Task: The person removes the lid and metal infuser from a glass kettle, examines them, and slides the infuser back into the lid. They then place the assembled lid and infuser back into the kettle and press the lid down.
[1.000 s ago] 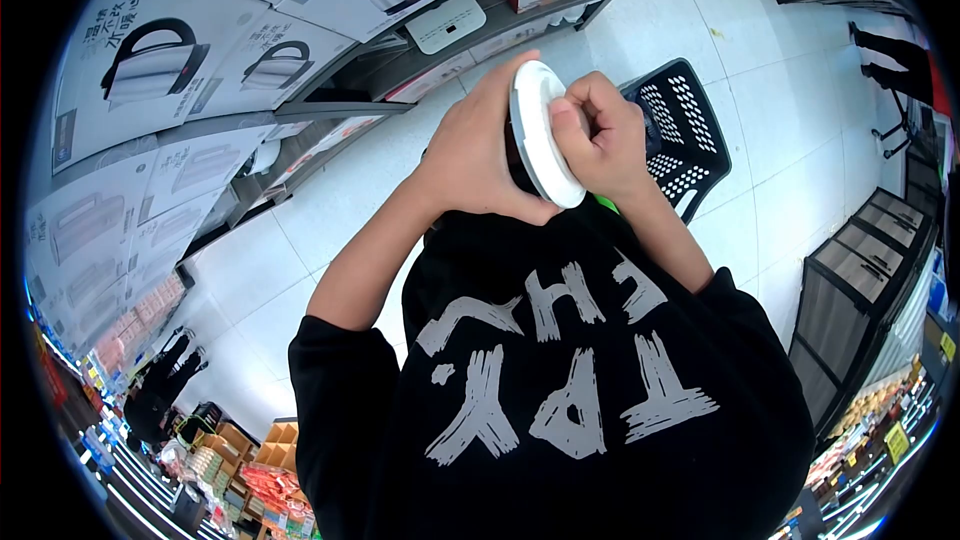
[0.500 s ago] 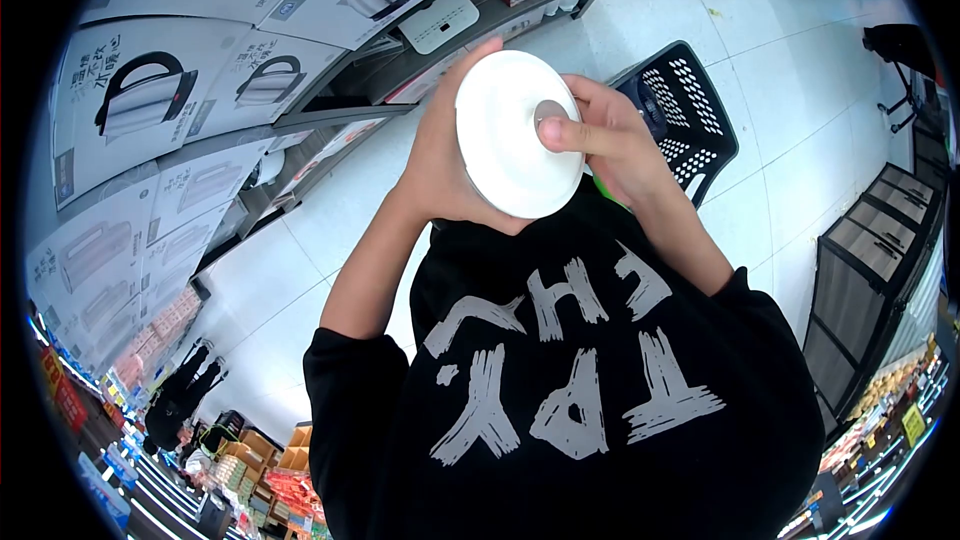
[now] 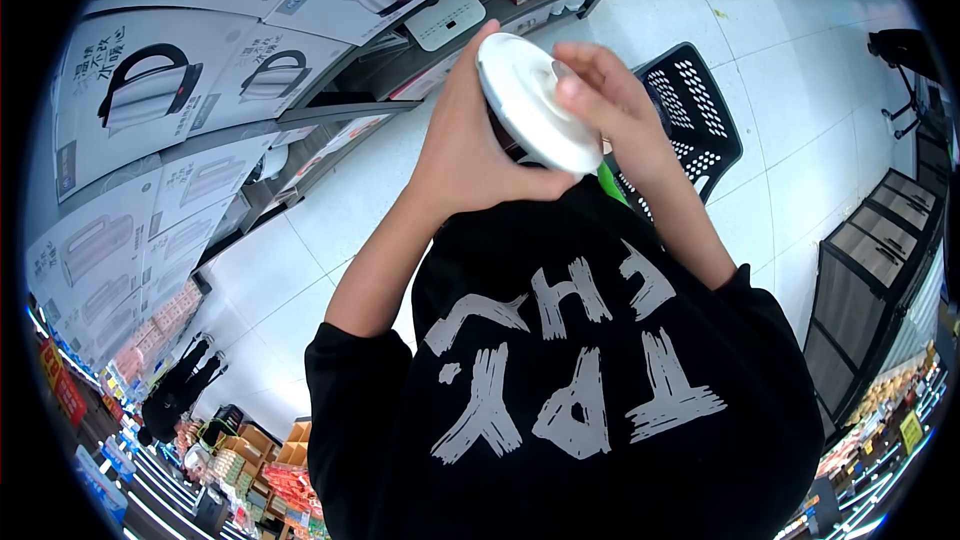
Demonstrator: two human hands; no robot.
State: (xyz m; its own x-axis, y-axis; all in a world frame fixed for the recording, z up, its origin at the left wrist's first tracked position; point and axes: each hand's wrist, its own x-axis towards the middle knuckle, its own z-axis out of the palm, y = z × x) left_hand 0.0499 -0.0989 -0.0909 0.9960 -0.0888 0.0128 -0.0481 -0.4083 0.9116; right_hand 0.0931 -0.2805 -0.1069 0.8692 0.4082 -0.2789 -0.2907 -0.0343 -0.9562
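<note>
A round white lid [image 3: 525, 105] with a small knob is tilted in front of my chest, its right edge lower. My left hand [image 3: 465, 145] is wrapped round the left side of the lidded container, thumb along the near edge. Beneath the rim a dark strip shows by that palm; the rest of the body is hidden. On the right, my right hand [image 3: 630, 120] has its thumb against the knob, fingers curled on the far side and slightly blurred. A bit of bright green [image 3: 610, 183] shows below the right hand.
Boxes printed with electric kettles [image 3: 150, 90] are stacked at left, beside a grey shelf [image 3: 340, 105]. A black perforated plastic basket [image 3: 712, 105] stands on the tiled floor behind my right hand. A dark cabinet [image 3: 875, 250] is at right; a person [image 3: 175, 395] stands lower left.
The white lid has tipped from facing me to a steeper slant and shifted slightly right. My right thumb has moved up with the knob, and my left palm shows more.
</note>
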